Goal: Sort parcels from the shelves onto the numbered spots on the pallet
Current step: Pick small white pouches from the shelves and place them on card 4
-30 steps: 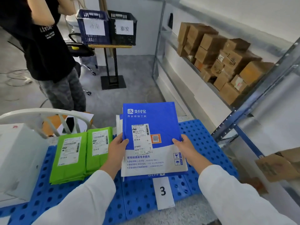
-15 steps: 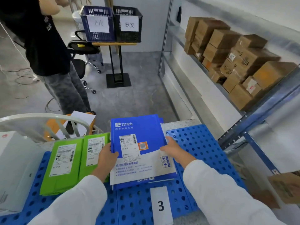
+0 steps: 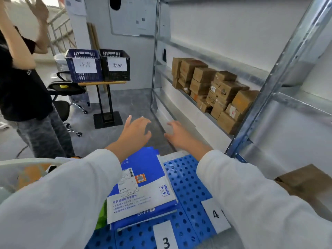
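The blue perforated pallet (image 3: 188,184) fills the near middle of the view, with white number cards on its near edge: card 3 (image 3: 165,238) and, to its right, card 4 (image 3: 215,214). A blue and white parcel (image 3: 143,186) lies flat on the pallet just beyond card 3, its printed label facing up, on top of another blue parcel whose edge shows beneath it. A sliver of green parcel (image 3: 102,216) shows at its left, mostly hidden by a white sleeve.

Both hands are raised over the grey floor (image 3: 129,101) past the pallet's far edge: the left hand (image 3: 133,133) and the right hand (image 3: 179,134) have fingers spread and relaxed, holding nothing, apart from the parcel.

On the right stands a metal rack (image 3: 285,62); a stack of brown cardboard boxes (image 3: 212,88) sits on its shelf. A brown box (image 3: 305,180) lies lower, near right. Far left of the rack, a blue crate (image 3: 83,66) and a black crate (image 3: 115,64) (each with a paper sign) sit side by side on a stand (image 3: 106,106). An office chair (image 3: 66,94) and a standing person (image 3: 23,83) are at the left.
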Tool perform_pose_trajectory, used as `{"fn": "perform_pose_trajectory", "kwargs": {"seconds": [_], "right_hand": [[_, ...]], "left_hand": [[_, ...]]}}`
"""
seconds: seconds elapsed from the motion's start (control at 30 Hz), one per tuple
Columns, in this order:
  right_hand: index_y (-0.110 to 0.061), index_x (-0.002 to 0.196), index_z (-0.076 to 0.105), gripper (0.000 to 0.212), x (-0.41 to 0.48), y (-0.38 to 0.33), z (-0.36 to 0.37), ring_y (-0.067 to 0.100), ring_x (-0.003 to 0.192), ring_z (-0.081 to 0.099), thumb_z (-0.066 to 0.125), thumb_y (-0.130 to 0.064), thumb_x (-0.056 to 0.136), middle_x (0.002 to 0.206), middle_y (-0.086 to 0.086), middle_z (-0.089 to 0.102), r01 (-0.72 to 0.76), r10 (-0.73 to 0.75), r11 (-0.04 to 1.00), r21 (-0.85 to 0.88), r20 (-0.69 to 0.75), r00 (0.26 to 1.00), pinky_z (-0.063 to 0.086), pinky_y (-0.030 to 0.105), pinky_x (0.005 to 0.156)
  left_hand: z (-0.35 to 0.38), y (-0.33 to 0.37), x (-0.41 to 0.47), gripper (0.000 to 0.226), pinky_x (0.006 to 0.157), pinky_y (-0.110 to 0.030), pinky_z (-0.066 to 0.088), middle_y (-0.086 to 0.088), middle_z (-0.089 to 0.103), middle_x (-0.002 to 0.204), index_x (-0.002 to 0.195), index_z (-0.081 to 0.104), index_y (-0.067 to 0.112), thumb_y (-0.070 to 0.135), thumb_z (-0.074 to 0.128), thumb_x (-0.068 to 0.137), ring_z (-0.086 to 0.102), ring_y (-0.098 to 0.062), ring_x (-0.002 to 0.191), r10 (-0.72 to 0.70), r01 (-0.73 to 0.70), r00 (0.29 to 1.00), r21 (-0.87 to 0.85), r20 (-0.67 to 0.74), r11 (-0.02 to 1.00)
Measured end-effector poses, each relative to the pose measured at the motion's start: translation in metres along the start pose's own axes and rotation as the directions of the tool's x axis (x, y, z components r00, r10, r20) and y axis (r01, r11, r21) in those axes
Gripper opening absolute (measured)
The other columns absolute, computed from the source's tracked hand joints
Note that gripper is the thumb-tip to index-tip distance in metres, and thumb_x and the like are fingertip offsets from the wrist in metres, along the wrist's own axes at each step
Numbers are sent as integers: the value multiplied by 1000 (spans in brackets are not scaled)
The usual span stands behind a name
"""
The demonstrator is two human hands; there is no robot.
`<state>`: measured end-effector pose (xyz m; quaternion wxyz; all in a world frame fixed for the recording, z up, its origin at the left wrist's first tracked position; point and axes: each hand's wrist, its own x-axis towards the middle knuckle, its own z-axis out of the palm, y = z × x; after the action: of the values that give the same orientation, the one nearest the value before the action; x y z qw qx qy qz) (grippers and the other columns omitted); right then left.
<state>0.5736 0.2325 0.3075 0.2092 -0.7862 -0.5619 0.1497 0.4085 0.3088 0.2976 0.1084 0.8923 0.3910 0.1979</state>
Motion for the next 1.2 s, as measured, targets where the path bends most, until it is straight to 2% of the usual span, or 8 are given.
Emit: {"fn": "perform_pose_trajectory", "kwargs": {"seconds": [0.23, 0.37, 0.47, 0.57, 0.63, 0.83, 0.97, 1.2], "right_hand": [[-13, 146, 32, 61, -47, -15, -83, 26, 131, 43, 48, -43, 96, 149, 7, 36, 30, -63, 983, -181, -182, 981, 38, 39, 107], [-18, 146, 33, 61, -84, -3, -123, 25, 132, 43, 48, -48, 95, 149, 4, 38, -34, -43, 972, -235, -313, 949, 39, 39, 105], [-18, 143, 35, 58, -118, 7, -156, 26, 127, 47, 49, -44, 93, 146, 5, 42, -92, -3, 968, -233, -377, 926, 43, 41, 103], [-16, 133, 46, 45, -161, 21, -188, 27, 113, 55, 51, -35, 92, 131, 8, 53, -144, 18, 955, -258, -433, 901, 48, 43, 94], [-16, 135, 44, 48, -193, 35, -205, 27, 115, 54, 52, -35, 91, 132, 8, 52, -200, 57, 945, -260, -471, 880, 47, 41, 96], [-15, 145, 34, 60, -314, 87, -234, 30, 127, 46, 51, -39, 93, 146, 7, 42, -416, 238, 883, -216, -557, 796, 40, 40, 105], [-13, 146, 32, 60, -413, 115, -238, 30, 131, 41, 51, -29, 92, 149, 10, 38, -544, 376, 822, -167, -558, 740, 38, 39, 107], [-12, 148, 30, 62, -598, 142, -245, 31, 132, 41, 51, -32, 93, 150, 10, 36, -734, 547, 679, -33, -644, 535, 37, 40, 108]], "left_hand": [[-63, 56, 5, 51, 119, -34, 6, -5, 47, 141, 138, 43, 9, 31, 52, 92, 37, -18, 135, 206, -199, 977, 114, -53, 973], [-84, 95, 7, 58, 119, -34, 11, -8, 45, 142, 141, 41, 8, 33, 56, 91, 36, -22, 134, 317, -304, 945, 144, -77, 942], [-94, 135, 10, 60, 118, -36, 17, -8, 44, 143, 141, 40, 9, 35, 58, 90, 36, -24, 135, 390, -378, 914, 114, -108, 919], [-98, 185, 4, 57, 116, -37, 22, -7, 45, 142, 140, 42, 9, 35, 58, 91, 37, -25, 134, 461, -458, 876, 56, -141, 887], [-96, 222, -6, 55, 116, -38, 24, -7, 47, 140, 139, 43, 10, 34, 57, 92, 38, -24, 132, 528, -526, 836, 52, -147, 849], [-68, 330, -59, 62, 119, -37, 16, -5, 39, 148, 144, 36, 14, 40, 55, 91, 31, -21, 139, 659, -665, 743, -17, -117, 746], [-59, 392, -116, 62, 118, -35, 12, -5, 34, 152, 146, 32, 13, 39, 53, 94, 27, -23, 141, 728, -730, 683, -75, -64, 679], [-46, 516, -224, 61, 118, -36, 17, -5, 35, 152, 145, 35, 14, 41, 53, 93, 28, -23, 140, 864, -857, 501, -168, -48, 487]]}}
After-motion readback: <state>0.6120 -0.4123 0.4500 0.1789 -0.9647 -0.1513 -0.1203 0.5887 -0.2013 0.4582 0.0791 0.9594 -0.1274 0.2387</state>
